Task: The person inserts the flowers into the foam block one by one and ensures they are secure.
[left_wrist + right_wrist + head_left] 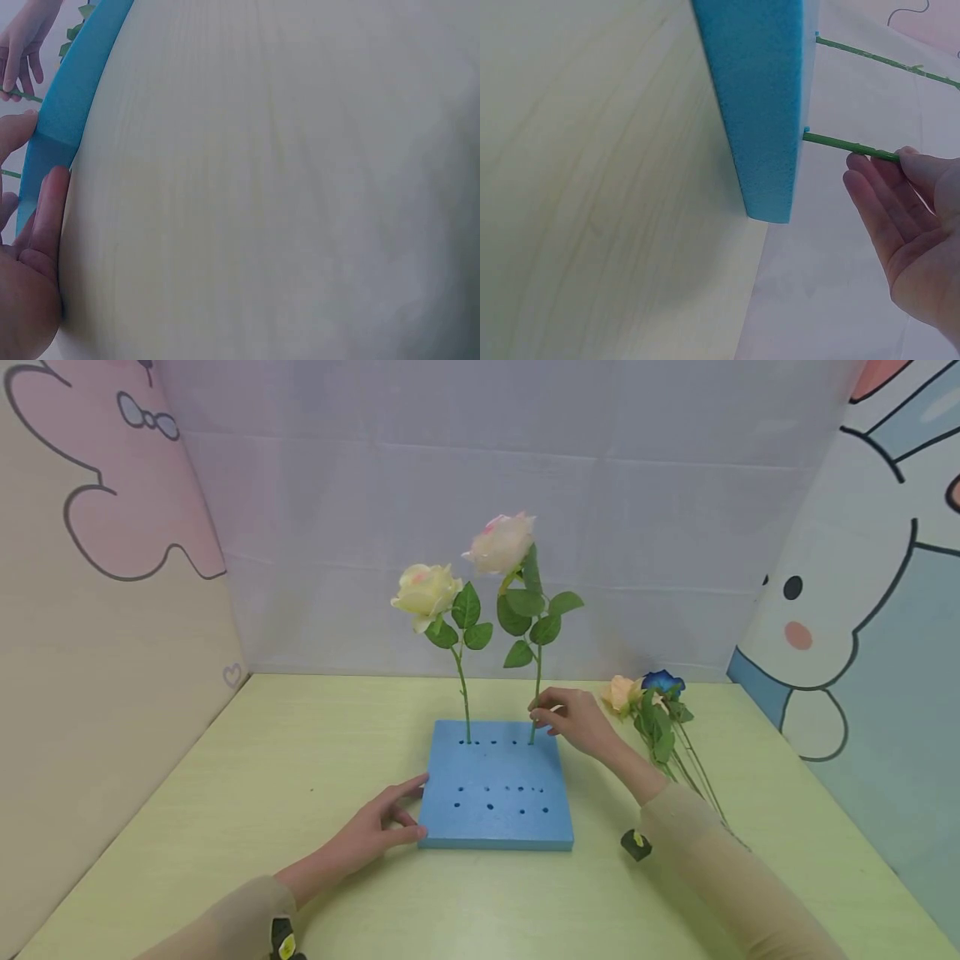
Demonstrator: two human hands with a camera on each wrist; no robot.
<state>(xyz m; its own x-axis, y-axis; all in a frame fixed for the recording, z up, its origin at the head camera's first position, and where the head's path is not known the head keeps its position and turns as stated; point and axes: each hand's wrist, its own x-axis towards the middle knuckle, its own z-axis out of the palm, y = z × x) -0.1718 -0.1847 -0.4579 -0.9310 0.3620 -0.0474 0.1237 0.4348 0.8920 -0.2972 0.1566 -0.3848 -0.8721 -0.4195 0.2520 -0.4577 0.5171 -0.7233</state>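
Observation:
A blue foam block (495, 793) with rows of holes lies on the pale green table (247, 793). Two artificial roses stand upright in its back row: a cream one (425, 591) on the left and a taller pink-cream one (501, 542) on the right. My right hand (543, 714) pinches the taller rose's stem (847, 145) just above the block (761, 97). My left hand (416, 814) rests against the block's front left corner, its straight fingers (45, 217) pressing the edge (67, 112).
Spare flowers lie on the table to the right of my right arm: a peach rose (621, 693) and a blue flower (663, 682) with long stems. Cartoon-printed walls close in the left, back and right sides.

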